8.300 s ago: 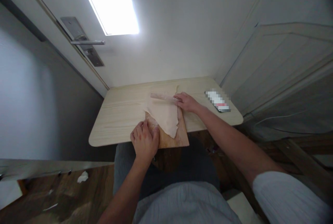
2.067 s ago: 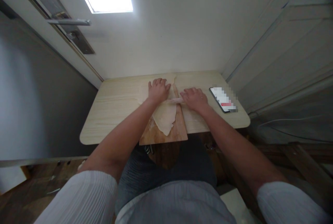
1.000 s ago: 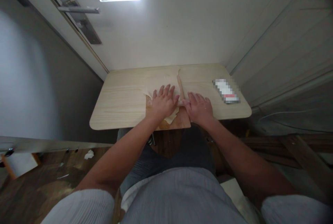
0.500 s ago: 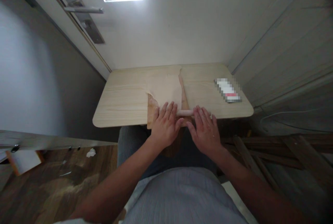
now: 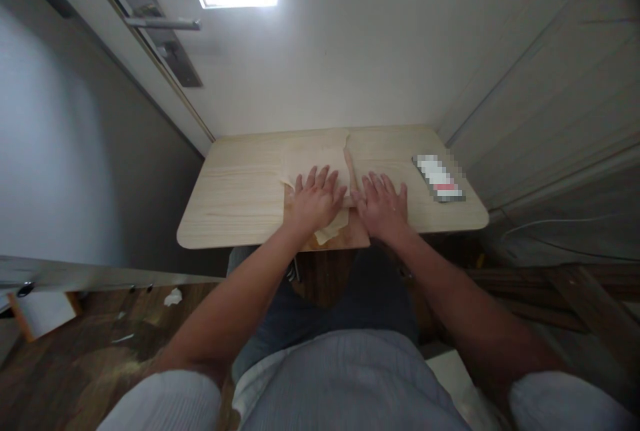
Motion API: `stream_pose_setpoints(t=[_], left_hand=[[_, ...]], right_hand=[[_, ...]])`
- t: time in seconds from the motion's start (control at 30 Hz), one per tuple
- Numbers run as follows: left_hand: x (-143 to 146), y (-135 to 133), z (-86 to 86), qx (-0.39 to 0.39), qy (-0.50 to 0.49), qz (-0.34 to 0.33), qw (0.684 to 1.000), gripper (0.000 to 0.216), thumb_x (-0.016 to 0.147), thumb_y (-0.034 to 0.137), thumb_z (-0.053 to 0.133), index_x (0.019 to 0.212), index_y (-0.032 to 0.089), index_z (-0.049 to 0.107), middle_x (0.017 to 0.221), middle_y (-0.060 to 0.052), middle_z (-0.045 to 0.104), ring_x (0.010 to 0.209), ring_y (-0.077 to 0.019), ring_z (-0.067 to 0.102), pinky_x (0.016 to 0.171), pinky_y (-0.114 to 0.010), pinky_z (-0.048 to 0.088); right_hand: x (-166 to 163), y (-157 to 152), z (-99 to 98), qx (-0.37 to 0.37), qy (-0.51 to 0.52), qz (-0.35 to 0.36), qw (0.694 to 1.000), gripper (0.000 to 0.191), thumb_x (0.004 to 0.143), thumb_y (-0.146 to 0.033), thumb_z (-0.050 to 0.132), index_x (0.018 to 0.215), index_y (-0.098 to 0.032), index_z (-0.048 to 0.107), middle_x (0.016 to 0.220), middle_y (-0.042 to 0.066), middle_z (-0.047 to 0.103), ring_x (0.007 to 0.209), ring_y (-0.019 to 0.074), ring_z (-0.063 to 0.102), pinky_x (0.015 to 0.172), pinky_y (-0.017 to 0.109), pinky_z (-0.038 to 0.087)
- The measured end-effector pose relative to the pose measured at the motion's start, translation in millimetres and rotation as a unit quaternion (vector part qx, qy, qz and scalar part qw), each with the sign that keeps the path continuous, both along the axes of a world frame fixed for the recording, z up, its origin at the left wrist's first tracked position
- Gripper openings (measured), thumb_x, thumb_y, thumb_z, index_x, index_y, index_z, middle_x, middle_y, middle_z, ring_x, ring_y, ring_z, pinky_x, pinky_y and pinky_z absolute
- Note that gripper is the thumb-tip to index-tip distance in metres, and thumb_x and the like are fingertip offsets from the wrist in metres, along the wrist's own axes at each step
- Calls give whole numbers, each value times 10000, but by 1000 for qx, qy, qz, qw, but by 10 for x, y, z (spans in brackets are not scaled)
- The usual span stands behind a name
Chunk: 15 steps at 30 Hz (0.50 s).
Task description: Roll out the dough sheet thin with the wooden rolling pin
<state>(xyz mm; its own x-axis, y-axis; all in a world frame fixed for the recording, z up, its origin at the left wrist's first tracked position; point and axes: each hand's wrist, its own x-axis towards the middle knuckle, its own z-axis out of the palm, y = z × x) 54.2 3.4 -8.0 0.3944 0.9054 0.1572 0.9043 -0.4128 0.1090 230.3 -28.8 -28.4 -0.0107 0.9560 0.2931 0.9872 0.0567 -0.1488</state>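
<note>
A thin, pale sheet of dough (image 5: 317,154) lies over a brown wooden board (image 5: 356,236), its near end showing below my hands and its far part spreading onto the light wooden tabletop (image 5: 235,194). Across the dough is a slim rolling pin (image 5: 348,201), of which only a short middle piece shows between my hands. My left hand (image 5: 316,203) rests flat on the pin's left part, fingers spread forward. On its right part lies my right hand (image 5: 383,207), palm down with the fingers stretched out. Both hands cover the pin's ends.
A phone-like flat object (image 5: 439,179), blurred by pixels, lies at the tabletop's right. Behind the table stands a pale door with a metal handle (image 5: 165,23). Wooden beams (image 5: 590,297) are low on the right. Crumpled white paper (image 5: 173,297) lies on the floor at left.
Both hands have moved forward, away from my body, with the rolling pin passing farther over the dough. The dough's near end and the board's front edge now show below them.
</note>
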Motion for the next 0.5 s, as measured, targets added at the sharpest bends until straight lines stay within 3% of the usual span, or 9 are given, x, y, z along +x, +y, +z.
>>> stream_pose_setpoints(t=[0.3, 0.4, 0.5], left_hand=[[85, 872, -49, -38, -20, 45, 998, 639, 1034, 540, 228, 1593, 250, 340, 1675, -128, 290, 1534, -392, 243, 1181, -696, 205], [85, 934, -39, -54, -14, 47, 997, 639, 1036, 520, 216, 1593, 229, 336, 1674, -148, 286, 1532, -394, 248, 1174, -698, 217], [68, 819, -36, -53, -4, 35, 998, 625, 1041, 494, 216, 1591, 218, 330, 1669, -149, 296, 1521, -387, 276, 1164, -685, 251]], right_hand=[[36, 946, 162, -117, 29, -25, 992, 665, 1034, -569, 258, 1573, -205, 395, 1630, 164, 355, 1474, 415, 312, 1133, 735, 194], [45, 1028, 146, -131, 31, -28, 990, 680, 1024, -571, 275, 1575, -188, 387, 1638, 168, 336, 1472, 422, 309, 1135, 734, 191], [31, 913, 110, -113, 23, -27, 993, 678, 1019, -549, 301, 1572, -167, 387, 1630, 172, 351, 1465, 421, 319, 1140, 723, 197]])
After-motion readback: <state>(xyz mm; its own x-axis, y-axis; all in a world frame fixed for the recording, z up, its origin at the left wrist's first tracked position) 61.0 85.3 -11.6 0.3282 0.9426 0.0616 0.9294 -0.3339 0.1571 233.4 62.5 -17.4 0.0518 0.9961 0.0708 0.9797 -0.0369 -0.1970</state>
